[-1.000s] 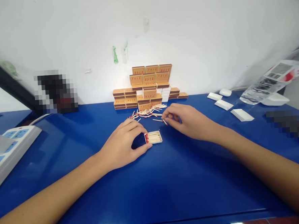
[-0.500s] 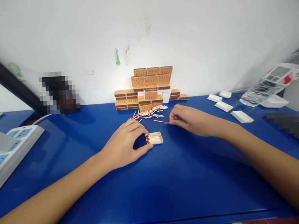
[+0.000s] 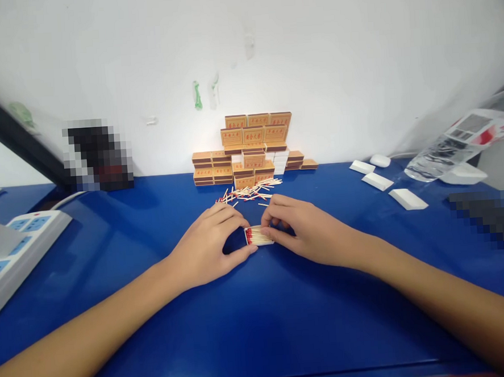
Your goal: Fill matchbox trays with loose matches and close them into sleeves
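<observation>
A small white matchbox tray (image 3: 267, 244) lies on the blue table, holding wooden matches (image 3: 259, 235) with their red heads to the left. My left hand (image 3: 215, 242) grips the left end of this tray, thumb at the near side and fingers at the far side. Over the tray's right part, the thumb and fingers of my right hand (image 3: 299, 226) are pinched on a match, most of which the fingertips hide. Just beyond both hands lies a loose heap of matches (image 3: 252, 192).
Orange matchboxes (image 3: 253, 135) are stacked against the wall at the back. White empty trays (image 3: 408, 199) and a clear plastic bottle (image 3: 441, 148) lie at the right. A white power strip (image 3: 45, 238) sits at the left, near a blurred dark object (image 3: 100, 155).
My right hand has moved left and nearer, bringing the match from beside the heap to the tray. My left hand stays at the tray.
</observation>
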`<state>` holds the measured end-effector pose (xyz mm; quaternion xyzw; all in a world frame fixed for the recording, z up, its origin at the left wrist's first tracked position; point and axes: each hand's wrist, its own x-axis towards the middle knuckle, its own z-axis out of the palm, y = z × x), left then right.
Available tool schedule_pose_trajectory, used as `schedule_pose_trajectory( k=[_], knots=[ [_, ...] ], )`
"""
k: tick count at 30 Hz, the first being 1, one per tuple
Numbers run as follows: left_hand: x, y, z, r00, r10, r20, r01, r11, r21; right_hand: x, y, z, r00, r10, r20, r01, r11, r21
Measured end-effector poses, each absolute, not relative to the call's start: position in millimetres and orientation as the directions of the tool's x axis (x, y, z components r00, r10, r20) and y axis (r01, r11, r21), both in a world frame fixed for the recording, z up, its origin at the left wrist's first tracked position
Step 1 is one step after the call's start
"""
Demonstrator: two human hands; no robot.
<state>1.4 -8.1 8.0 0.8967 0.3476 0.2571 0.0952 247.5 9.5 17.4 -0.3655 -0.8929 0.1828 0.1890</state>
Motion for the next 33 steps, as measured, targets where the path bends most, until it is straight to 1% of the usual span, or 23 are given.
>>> schedule_pose_trajectory(
  k=[11, 19, 22, 26, 33],
  knots=[
    [0.8, -8.7, 7.6, 0.621, 0.683, 0.384, 0.582, -0.731, 0.358, 251.2, 14.9, 17.8, -0.67, 0.708, 0.225, 0.58, 0.688, -0.437],
    [1.3, -9.3, 9.2, 0.632, 0.673, 0.385, 0.566, -0.74, 0.363, 247.9, 14.5, 12.2, -0.661, 0.685, 0.306, 0.569, 0.723, -0.39],
    [1.6, -9.1, 8.9, 0.632, 0.667, 0.394, 0.564, -0.745, 0.357, 248.0, 13.5, 13.0, -0.659, 0.679, 0.322, 0.562, 0.73, -0.39],
    [1.5, -8.6, 7.7, 0.633, 0.666, 0.395, 0.564, -0.746, 0.354, 247.6, 12.5, 14.5, -0.68, 0.66, 0.32, 0.522, 0.742, -0.422],
    [1.0, -9.4, 8.4, 0.63, 0.668, 0.397, 0.565, -0.744, 0.357, 247.1, 14.5, 10.5, -0.714, 0.628, 0.308, 0.508, 0.768, -0.39]
  ],
)
